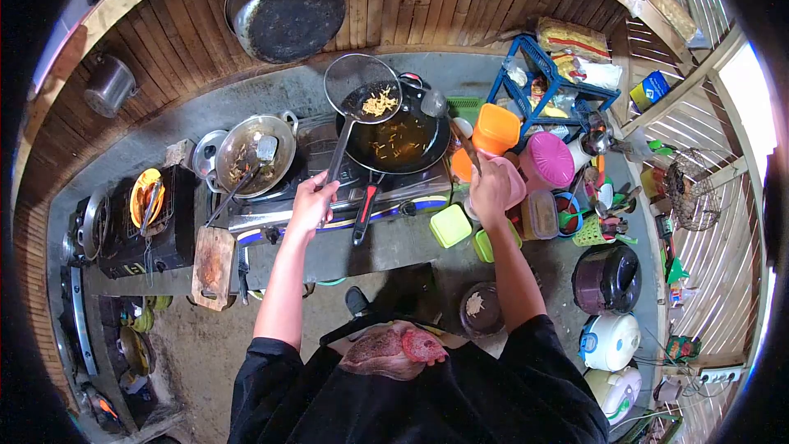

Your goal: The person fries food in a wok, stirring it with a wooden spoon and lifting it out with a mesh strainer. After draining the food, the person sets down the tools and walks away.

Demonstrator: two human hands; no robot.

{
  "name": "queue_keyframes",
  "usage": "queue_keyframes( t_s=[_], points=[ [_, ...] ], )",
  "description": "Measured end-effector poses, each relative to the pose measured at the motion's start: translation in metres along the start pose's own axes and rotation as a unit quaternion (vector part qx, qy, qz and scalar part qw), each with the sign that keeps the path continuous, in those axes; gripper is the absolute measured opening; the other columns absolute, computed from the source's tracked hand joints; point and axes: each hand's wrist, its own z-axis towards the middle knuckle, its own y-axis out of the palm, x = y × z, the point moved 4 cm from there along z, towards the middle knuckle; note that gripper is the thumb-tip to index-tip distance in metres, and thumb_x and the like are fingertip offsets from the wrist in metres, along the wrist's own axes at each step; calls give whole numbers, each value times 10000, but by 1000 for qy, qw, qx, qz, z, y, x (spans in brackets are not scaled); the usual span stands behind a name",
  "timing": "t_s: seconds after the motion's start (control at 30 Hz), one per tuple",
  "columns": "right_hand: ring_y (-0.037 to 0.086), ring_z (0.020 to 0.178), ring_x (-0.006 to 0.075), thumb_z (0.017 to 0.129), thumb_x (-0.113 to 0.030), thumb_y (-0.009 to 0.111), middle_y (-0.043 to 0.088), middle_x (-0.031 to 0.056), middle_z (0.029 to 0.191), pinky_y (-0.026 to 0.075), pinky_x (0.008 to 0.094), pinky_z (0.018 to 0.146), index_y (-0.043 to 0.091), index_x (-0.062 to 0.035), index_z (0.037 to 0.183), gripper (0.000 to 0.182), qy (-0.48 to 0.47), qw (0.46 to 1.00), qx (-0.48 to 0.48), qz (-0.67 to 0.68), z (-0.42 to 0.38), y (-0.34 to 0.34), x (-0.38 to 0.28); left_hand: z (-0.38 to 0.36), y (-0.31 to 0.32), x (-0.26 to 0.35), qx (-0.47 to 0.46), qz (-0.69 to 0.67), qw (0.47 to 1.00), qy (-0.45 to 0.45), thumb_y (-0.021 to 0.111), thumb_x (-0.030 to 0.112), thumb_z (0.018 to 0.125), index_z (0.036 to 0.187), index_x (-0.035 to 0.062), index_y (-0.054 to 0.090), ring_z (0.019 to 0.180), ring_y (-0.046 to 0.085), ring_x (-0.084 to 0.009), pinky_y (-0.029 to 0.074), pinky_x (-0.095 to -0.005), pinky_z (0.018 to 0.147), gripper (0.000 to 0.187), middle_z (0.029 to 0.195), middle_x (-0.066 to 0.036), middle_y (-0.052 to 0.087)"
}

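My left hand (pixel 314 201) is closed round the long handle of a wire-mesh strainer (pixel 343 78). Fried yellowish pieces (pixel 380 104) lie in the strainer, over the far left part of a black frying pan (pixel 427 138). Dark oil with several loose bits fills the bottom of the pan, whose black and red handle (pixel 366 212) points toward me. In my right hand (pixel 491 189) is the wooden handle of a metal spatula (pixel 434 104). Its head is over the pan's far right rim; whether it touches cannot be made out.
Left of the pan stands a wok (pixel 267 144) with a spatula in it, near a wooden cutting board (pixel 214 267). Plastic containers, including an orange tub (pixel 497 129) and a green lid (pixel 450 226), crowd the right. A blue rack (pixel 534 74) stands behind them; a rice cooker (pixel 610 341) is lower right.
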Motion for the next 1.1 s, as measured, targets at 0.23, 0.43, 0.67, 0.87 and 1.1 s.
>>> queue_keyframes(
  t_s=[0.23,0.43,0.67,0.87,1.1],
  points=[
    [575,812,306,783,-167,599,627,156,857,464,392,711,601,-14,1061,317,-13,996,-78,-30,-5,10,-17,-1,2,8,-11,-9,1000,-7,559,124,861,1261,45,489,356,420,-68,312,-216,315,414,620,3,494],
    [611,735,342,815,-219,584,631,188,753,481,431,681,607,-45,1058,300,20,996,-80,22,-13,35,-22,-2,2,11,-8,-15,1000,-7,558,127,859,1262,54,493,356,419,-69,309,-218,316,414,622,6,491],
    [615,763,392,842,-264,558,636,222,797,484,476,700,612,-45,1054,310,86,983,-137,92,-9,43,-30,-2,-1,12,-3,-4,1000,-4,561,131,859,1266,60,491,358,423,-72,310,-218,317,420,624,4,492],
    [616,825,392,844,-285,561,632,235,857,485,469,734,622,-76,1070,315,109,971,-157,141,-8,51,-32,-1,-2,10,-7,-16,1000,4,566,134,861,1261,59,495,353,421,-72,309,-221,313,413,618,4,494],
    [607,895,373,839,-288,573,629,221,937,485,429,778,618,-52,1079,340,118,948,-184,230,-17,60,-25,0,-5,5,-12,-13,1000,14,581,137,851,1228,39,507,387,412,-66,316,-211,335,396,635,6,488]
  ],
)
